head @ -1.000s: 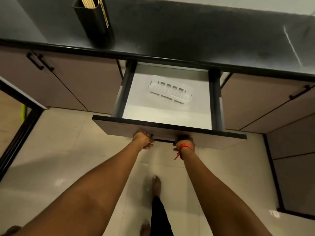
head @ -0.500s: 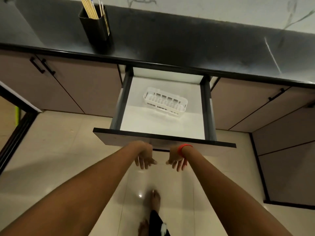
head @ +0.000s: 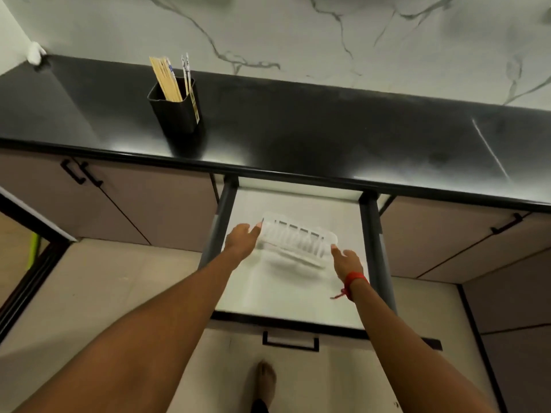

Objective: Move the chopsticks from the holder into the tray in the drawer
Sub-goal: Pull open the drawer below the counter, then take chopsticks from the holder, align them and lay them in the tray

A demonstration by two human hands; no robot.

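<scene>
Materials: white slotted plastic tray [head: 293, 238], oblong and blurred; square black holder [head: 177, 114].
Surface, room: glossy black surface [head: 328, 126]; veined marble wall [head: 298, 34].
Chopsticks [head: 167, 80]: pale sticks standing in the holder, well apart from the open drawer [head: 298, 293].
Hands: left hand [head: 240, 241] and right hand [head: 347, 262] are at the tray's ends; I cannot tell whether they grip it.

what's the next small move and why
Probably take hold of the white slotted plastic tray at both ends and square it: it lies askew in the open drawer, left hand and right hand flank it, and the wooden chopsticks sit in the black holder.
</scene>
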